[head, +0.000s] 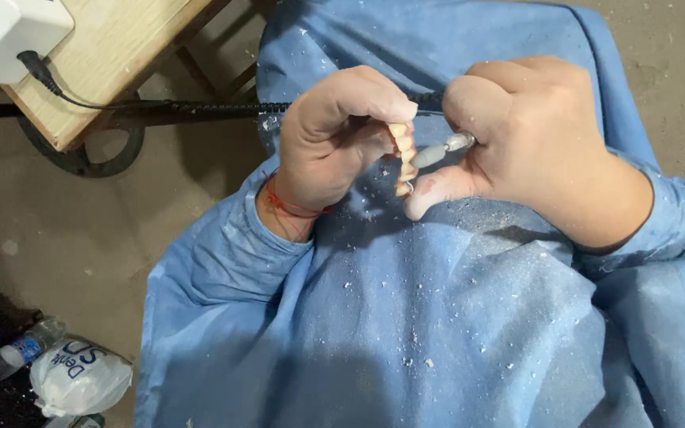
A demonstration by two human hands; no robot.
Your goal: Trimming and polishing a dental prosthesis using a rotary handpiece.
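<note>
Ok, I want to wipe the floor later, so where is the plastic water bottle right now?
In the head view the plastic water bottle lies on the floor at the bottom left, beside a white plastic bag and left of the blue gown.

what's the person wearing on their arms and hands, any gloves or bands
No gloves: both hands are bare. The left hand has thin red thread bands around its wrist. The right hand wears nothing. Both arms are in long, loose light-blue gown sleeves speckled with white dust and chips.

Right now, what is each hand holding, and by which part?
Left hand pinches the row of teeth at its upper end. Right hand grips the grinding tool by its body, tip exposed.
</note>
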